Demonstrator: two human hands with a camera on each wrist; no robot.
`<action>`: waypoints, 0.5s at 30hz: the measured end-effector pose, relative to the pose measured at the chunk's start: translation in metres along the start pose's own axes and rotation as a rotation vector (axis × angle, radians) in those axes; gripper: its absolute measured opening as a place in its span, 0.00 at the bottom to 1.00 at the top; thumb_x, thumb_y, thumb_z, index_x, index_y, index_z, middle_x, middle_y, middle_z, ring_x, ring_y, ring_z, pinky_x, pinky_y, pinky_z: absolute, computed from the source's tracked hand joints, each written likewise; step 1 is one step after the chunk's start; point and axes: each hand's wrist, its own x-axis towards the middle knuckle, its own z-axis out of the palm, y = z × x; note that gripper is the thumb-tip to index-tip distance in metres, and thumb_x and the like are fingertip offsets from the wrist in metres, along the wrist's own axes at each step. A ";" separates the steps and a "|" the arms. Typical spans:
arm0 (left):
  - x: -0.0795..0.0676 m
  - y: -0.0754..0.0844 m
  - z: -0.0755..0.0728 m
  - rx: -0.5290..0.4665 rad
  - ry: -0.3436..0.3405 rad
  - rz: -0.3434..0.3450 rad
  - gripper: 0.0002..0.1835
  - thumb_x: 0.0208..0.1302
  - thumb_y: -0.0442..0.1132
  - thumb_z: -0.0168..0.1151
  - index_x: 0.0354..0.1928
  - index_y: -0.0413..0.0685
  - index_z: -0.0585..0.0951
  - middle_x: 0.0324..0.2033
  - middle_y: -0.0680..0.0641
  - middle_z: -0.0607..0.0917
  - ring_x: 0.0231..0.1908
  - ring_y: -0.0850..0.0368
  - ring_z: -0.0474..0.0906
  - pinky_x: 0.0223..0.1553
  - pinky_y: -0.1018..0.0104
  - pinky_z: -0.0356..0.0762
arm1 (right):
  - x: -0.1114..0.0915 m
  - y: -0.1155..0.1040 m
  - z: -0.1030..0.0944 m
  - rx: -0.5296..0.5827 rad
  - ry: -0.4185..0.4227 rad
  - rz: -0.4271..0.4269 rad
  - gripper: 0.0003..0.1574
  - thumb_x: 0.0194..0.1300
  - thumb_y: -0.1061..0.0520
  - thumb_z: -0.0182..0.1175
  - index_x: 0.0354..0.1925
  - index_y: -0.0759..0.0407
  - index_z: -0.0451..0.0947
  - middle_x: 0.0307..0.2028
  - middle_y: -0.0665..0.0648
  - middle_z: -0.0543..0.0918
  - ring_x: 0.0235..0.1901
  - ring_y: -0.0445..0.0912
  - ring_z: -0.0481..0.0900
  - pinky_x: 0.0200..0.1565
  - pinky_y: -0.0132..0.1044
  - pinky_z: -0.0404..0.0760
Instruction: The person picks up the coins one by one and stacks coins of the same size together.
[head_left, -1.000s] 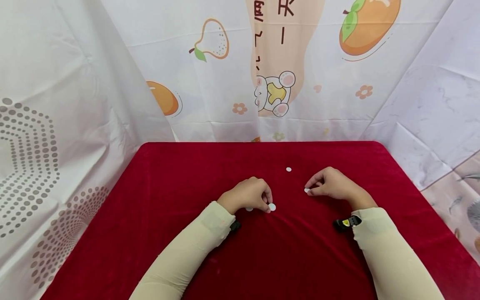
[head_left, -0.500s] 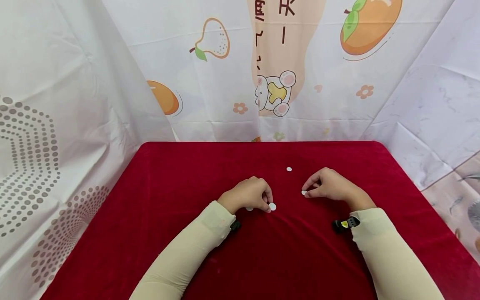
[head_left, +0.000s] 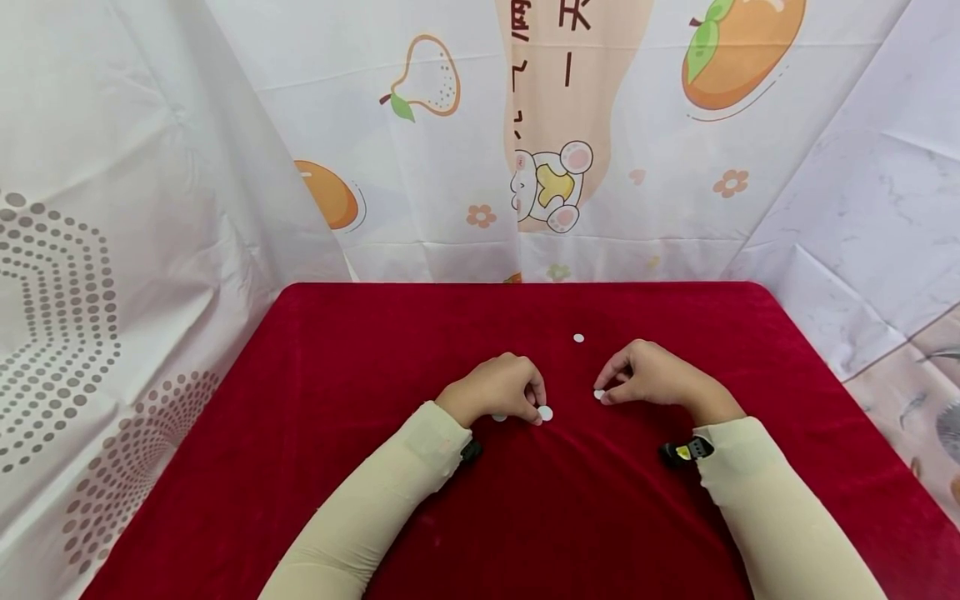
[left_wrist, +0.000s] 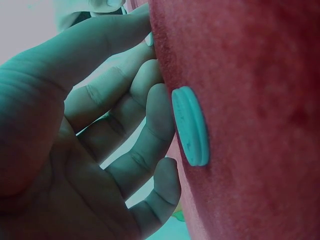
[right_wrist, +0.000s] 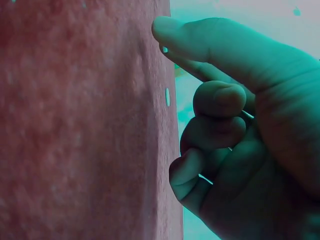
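My left hand (head_left: 497,388) is low over the red cloth and pinches a small white disc (head_left: 546,413) between thumb and index finger. Only a sliver of that disc (left_wrist: 149,39) shows in the left wrist view. Below the left palm lies a second disc (left_wrist: 190,125), with a groove round its edge like two thin layers stacked. To the right, my right hand (head_left: 663,379) holds another white disc (head_left: 599,394) by thumb and index fingertips, close over the cloth. Its other fingers are curled in the right wrist view, where the thumb (right_wrist: 200,37) mostly hides the held disc.
One more white disc (head_left: 579,338) lies flat on the red tablecloth (head_left: 375,342), beyond and between the hands. White printed curtains (head_left: 420,183) stand behind the table and along its sides. Dark straps with small cameras (head_left: 678,452) sit at both wrists.
The right hand has moved left and a little nearer the body, carrying its disc toward the left hand. The left hand, its disc and the far disc have stayed in place.
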 end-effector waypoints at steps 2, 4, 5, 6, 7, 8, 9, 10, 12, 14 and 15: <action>0.000 0.000 0.000 0.003 0.002 -0.001 0.09 0.55 0.44 0.82 0.26 0.63 0.87 0.24 0.61 0.85 0.27 0.65 0.79 0.31 0.71 0.78 | 0.000 -0.002 0.002 0.006 -0.016 -0.011 0.07 0.56 0.54 0.79 0.34 0.42 0.91 0.18 0.49 0.77 0.22 0.39 0.70 0.26 0.30 0.72; 0.000 0.001 0.000 0.006 0.003 0.000 0.09 0.55 0.44 0.82 0.26 0.62 0.87 0.24 0.61 0.85 0.27 0.65 0.79 0.30 0.71 0.78 | 0.001 -0.004 0.004 0.008 -0.032 -0.028 0.08 0.55 0.54 0.79 0.34 0.42 0.91 0.18 0.49 0.76 0.22 0.38 0.70 0.26 0.30 0.72; 0.000 0.001 0.000 0.008 0.003 0.000 0.09 0.54 0.44 0.82 0.26 0.62 0.87 0.23 0.61 0.85 0.27 0.65 0.79 0.30 0.71 0.78 | 0.001 -0.005 0.004 0.009 -0.040 -0.035 0.08 0.55 0.54 0.79 0.34 0.42 0.91 0.18 0.48 0.76 0.22 0.38 0.70 0.26 0.30 0.72; 0.000 0.001 0.000 0.008 0.003 0.000 0.09 0.54 0.44 0.82 0.26 0.62 0.87 0.23 0.61 0.85 0.27 0.66 0.79 0.30 0.71 0.78 | 0.002 -0.006 0.005 0.008 -0.047 -0.043 0.08 0.55 0.54 0.79 0.34 0.42 0.91 0.18 0.48 0.76 0.22 0.38 0.70 0.26 0.30 0.72; 0.000 0.001 0.000 0.009 0.004 0.002 0.09 0.54 0.44 0.82 0.26 0.62 0.87 0.23 0.61 0.85 0.26 0.65 0.79 0.30 0.71 0.78 | 0.002 -0.007 0.006 0.008 -0.053 -0.051 0.08 0.55 0.55 0.79 0.34 0.42 0.91 0.17 0.47 0.75 0.21 0.38 0.69 0.26 0.30 0.71; 0.000 0.001 0.000 0.010 0.004 0.003 0.09 0.54 0.44 0.82 0.26 0.62 0.87 0.23 0.61 0.85 0.26 0.65 0.79 0.30 0.71 0.78 | 0.002 -0.008 0.007 0.006 -0.058 -0.060 0.08 0.55 0.55 0.79 0.34 0.42 0.91 0.17 0.47 0.75 0.21 0.37 0.69 0.26 0.29 0.71; 0.000 0.001 0.000 0.010 0.004 0.004 0.09 0.54 0.44 0.82 0.26 0.62 0.87 0.23 0.61 0.84 0.26 0.65 0.79 0.30 0.71 0.78 | 0.002 -0.010 0.007 0.006 -0.063 -0.067 0.08 0.55 0.55 0.79 0.34 0.42 0.91 0.17 0.47 0.75 0.21 0.37 0.69 0.26 0.29 0.71; 0.000 0.001 0.000 0.010 0.005 0.004 0.09 0.54 0.44 0.82 0.26 0.62 0.87 0.23 0.61 0.85 0.26 0.65 0.79 0.29 0.71 0.78 | 0.002 -0.011 0.008 0.008 -0.069 -0.073 0.08 0.55 0.55 0.79 0.34 0.42 0.91 0.17 0.46 0.74 0.20 0.37 0.68 0.26 0.29 0.70; 0.000 0.000 0.000 0.010 0.005 0.006 0.09 0.54 0.44 0.82 0.26 0.62 0.87 0.23 0.61 0.84 0.26 0.65 0.79 0.29 0.71 0.78 | 0.002 -0.014 0.009 0.008 -0.077 -0.083 0.08 0.55 0.55 0.79 0.34 0.42 0.92 0.16 0.46 0.74 0.20 0.36 0.67 0.25 0.29 0.70; 0.001 0.000 0.001 0.011 0.005 0.007 0.10 0.54 0.44 0.82 0.25 0.63 0.86 0.22 0.61 0.85 0.25 0.65 0.79 0.29 0.71 0.78 | 0.003 -0.016 0.010 0.009 -0.087 -0.089 0.08 0.56 0.55 0.79 0.34 0.42 0.92 0.16 0.46 0.73 0.19 0.36 0.66 0.25 0.29 0.69; 0.001 -0.001 0.001 0.012 0.006 0.007 0.10 0.54 0.45 0.82 0.25 0.63 0.86 0.22 0.61 0.85 0.25 0.65 0.79 0.29 0.71 0.78 | 0.003 -0.017 0.011 0.009 -0.093 -0.093 0.08 0.56 0.55 0.79 0.35 0.43 0.92 0.16 0.46 0.73 0.19 0.36 0.66 0.25 0.29 0.69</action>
